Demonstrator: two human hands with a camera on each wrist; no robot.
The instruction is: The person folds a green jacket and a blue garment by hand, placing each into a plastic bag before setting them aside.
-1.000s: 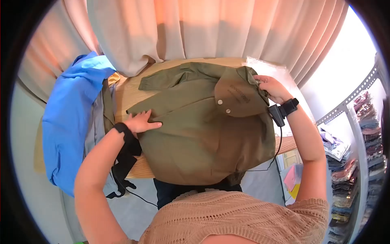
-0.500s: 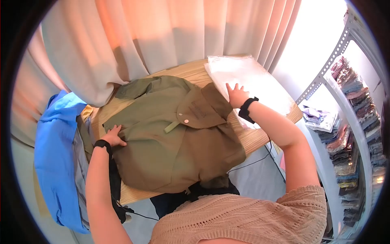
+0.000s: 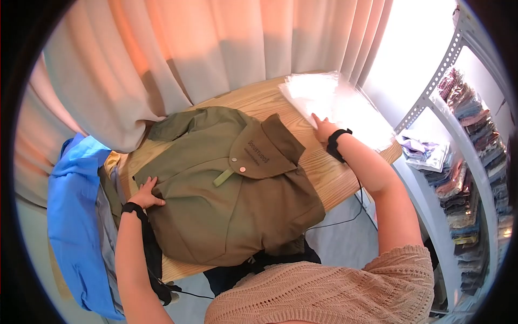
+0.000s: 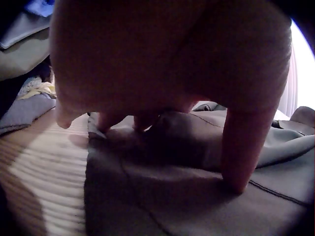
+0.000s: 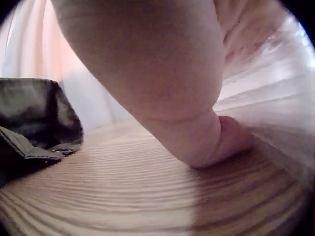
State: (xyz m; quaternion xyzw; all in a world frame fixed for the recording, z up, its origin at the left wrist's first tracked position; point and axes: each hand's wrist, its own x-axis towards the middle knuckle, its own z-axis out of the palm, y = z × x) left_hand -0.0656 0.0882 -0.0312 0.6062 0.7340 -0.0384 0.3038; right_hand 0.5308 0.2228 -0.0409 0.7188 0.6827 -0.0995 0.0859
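An olive-green jacket (image 3: 205, 183) lies spread on the wooden table, with a collar, a printed flap with two snaps and a light green tab. My left hand (image 3: 145, 195) presses on its left edge, thumb and fingers spread. In the left wrist view, the thumb (image 4: 241, 152) stands straight down on the cloth. My right hand (image 3: 325, 129) is off the jacket, at the near left edge of a stack of clear plastic bags (image 3: 350, 108). From the right wrist, its thumb (image 5: 231, 137) shows low against the stack's side, close over the wood; its other fingers are mostly hidden.
Blue clothing (image 3: 81, 216) and grey cloth hang over the table's left end. A pale curtain (image 3: 226, 48) runs along the back. On the right, a metal rack (image 3: 437, 81) holds bagged, folded clothes (image 3: 469, 162). A black cable (image 3: 345, 219) trails from the right wrist.
My right hand let go of the jacket's collar and moved to the plastic bags, which have shifted to the right. The collar now lies flat. The left hand has stayed on the jacket; the view turned right.
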